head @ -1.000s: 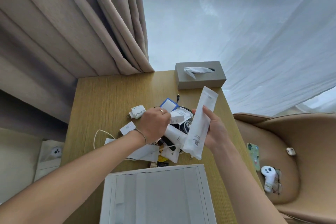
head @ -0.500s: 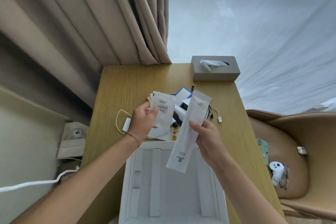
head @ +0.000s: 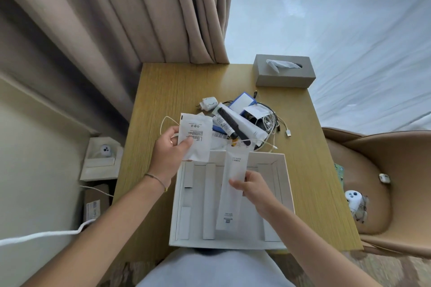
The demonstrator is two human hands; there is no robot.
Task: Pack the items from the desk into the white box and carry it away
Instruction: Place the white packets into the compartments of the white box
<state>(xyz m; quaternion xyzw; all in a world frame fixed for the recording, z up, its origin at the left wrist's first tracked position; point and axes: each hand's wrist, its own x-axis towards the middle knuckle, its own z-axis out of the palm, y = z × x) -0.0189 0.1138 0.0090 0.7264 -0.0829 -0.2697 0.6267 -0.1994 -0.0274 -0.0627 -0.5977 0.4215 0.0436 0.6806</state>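
My left hand (head: 171,155) pinches one flat white packet (head: 195,138); my right hand (head: 253,185) pinches one long white packet (head: 232,190) over the one white box (head: 283,190) on the desk (head: 177,84)

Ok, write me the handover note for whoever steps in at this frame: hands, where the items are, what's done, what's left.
Left hand: holds a flat white printed sachet over the far left corner of the white cardboard box.
Right hand: holds a long narrow white paper packet, lying lengthwise over the box's inside.
Box: open at the near edge of the wooden desk; only its white divider strips show inside.
Done: nothing released into the box yet.
Left: drop both packets, then pack the pile behind the box (white charger plug, black comb, cables, blue-edged box), then carry it away.
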